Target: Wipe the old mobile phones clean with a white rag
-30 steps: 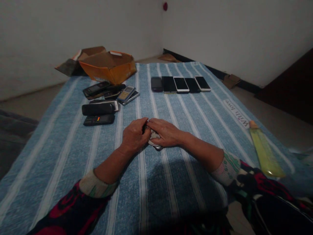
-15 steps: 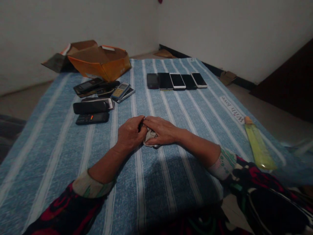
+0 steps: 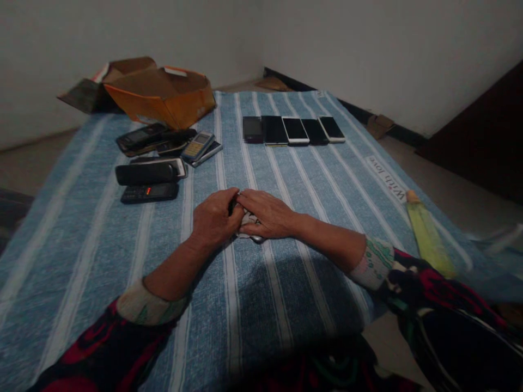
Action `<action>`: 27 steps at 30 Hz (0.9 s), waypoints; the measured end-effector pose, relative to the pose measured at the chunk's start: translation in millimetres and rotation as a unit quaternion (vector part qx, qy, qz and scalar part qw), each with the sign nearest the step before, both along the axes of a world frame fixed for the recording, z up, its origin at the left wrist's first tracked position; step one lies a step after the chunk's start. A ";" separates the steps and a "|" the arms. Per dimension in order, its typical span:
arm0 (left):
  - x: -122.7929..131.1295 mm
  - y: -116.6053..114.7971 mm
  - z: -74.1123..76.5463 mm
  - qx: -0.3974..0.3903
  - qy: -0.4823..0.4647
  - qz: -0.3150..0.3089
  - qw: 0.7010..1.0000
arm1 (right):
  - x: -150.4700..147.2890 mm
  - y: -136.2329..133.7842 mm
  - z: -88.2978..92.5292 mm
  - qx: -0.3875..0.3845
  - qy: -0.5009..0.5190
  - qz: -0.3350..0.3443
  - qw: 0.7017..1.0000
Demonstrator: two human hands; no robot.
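Note:
My left hand (image 3: 214,216) is closed around the left end of a mostly hidden phone (image 3: 257,239), whose dark rounded edge peeks out low between the hands. A crumpled, light-coloured cloth (image 3: 248,219) lies over it. From the right, my right hand (image 3: 269,214) presses that cloth down, thumb and fingers bent around it. The fingertips of both hands meet above the cloth, just over the tabletop.
Several phones (image 3: 295,130) stand in a row at the back. A loose pile of older phones (image 3: 147,174) lies left, before an open orange carton (image 3: 163,103). A yellow-green bottle (image 3: 429,237) lies at right on the striped tablecloth (image 3: 102,234).
The whole view has shifted slightly, so things sit a little higher and further left. Both hands keep nearly the same hold, and the cloth between them is bunched slightly differently.

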State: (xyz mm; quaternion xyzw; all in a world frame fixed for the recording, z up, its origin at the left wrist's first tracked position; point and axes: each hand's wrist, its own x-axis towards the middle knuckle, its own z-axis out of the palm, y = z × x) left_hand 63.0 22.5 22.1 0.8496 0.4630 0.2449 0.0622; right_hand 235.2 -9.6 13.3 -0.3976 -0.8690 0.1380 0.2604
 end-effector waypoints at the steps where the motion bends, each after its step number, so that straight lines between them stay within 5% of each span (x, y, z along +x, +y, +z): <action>1: -0.1 -0.2 0.6 -0.002 0.003 0.001 1.000 | 0.0 0.2 -0.6 0.002 0.000 -0.001 1.000; 27: -2.5 0.8 0.5 0.020 0.002 -0.020 1.000 | -0.8 0.8 -7.1 0.032 0.011 -0.008 0.999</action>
